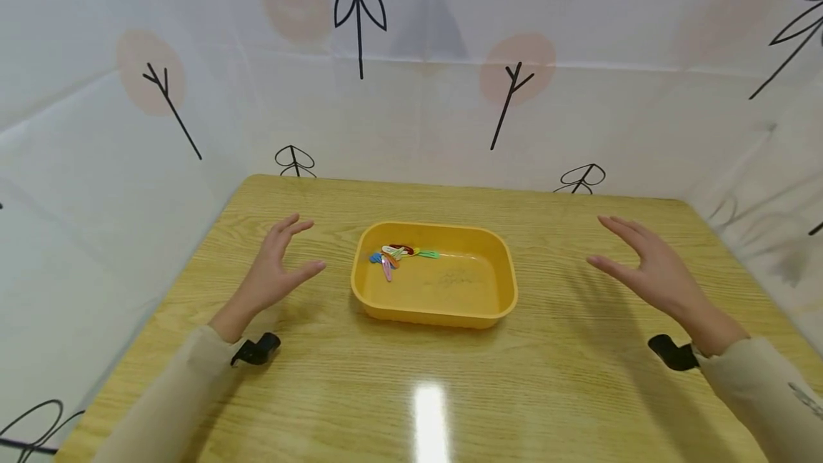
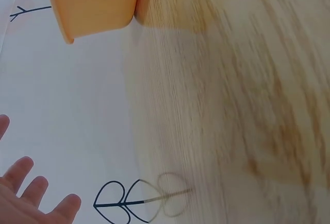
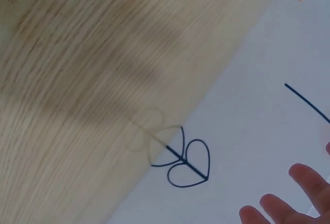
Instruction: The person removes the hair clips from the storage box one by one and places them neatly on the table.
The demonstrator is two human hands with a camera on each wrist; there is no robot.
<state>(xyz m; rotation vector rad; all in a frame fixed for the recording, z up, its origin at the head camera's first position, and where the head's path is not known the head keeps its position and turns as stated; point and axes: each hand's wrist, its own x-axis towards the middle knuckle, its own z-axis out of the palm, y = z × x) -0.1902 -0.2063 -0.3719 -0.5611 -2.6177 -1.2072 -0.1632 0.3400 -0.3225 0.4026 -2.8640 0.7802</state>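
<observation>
A yellow plastic tray stands on the wooden table, with several small colourful hair clips gathered in its back left part. To the left of the tray my left hand is held over the table, thumb and fingers spread apart and nothing in it. My right hand hovers farther off on the tray's right side, also bare, its thumb apart from the fingers. In the left wrist view, fingertips show at the lower left, below the tray's orange-looking side. The right wrist view catches fingertips at the lower right.
The table has a light wood grain and a bright reflection near its front. Behind it and along the sides hangs a white cloth with black plant drawings. Both wrists carry black straps.
</observation>
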